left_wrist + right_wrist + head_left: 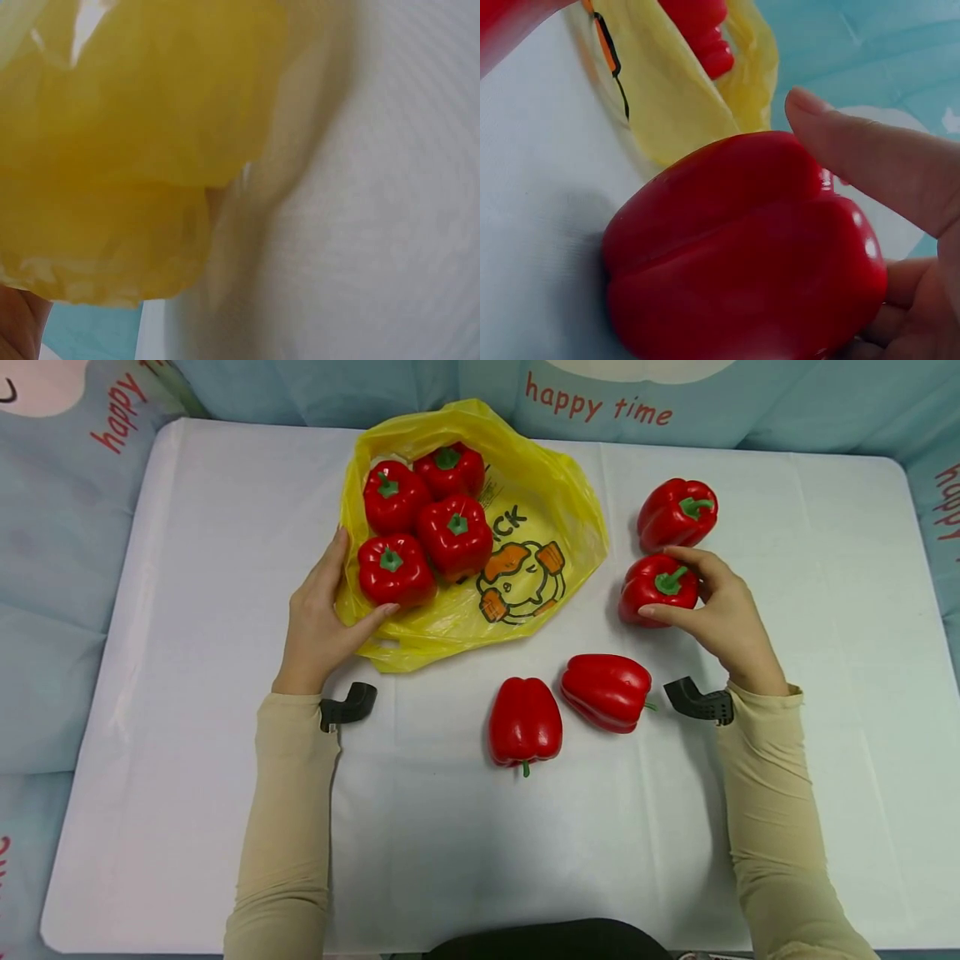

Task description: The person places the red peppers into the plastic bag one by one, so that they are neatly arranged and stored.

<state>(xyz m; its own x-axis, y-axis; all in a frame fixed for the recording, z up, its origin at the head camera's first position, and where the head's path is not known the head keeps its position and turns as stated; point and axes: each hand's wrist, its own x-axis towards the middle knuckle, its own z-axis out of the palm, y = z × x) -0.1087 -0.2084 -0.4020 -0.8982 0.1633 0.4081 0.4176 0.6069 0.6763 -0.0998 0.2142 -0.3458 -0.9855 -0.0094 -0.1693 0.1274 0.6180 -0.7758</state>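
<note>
A yellow plastic bag (525, 606) lies open on the table, with several red bell peppers (393, 568) standing stem-up in its left part. My left hand (318, 614) holds the bag's left edge, thumb over the rim and fingers along the outside. In the left wrist view the yellow plastic (127, 150) hides most of that hand. Right of the bag, my right hand (716, 602) grips a red bell pepper (652, 589) between thumb and fingers. The right wrist view shows this bell pepper (742, 255) close up, the thumb at its upper side; it appears at table level.
Just behind the gripped one, another bell pepper (677, 514) lies on its side. Two more, one bell pepper (525, 722) and a second bell pepper (607, 692), lie in front of the bag on the white table (420, 843). Blue printed fabric (480, 393) borders the table.
</note>
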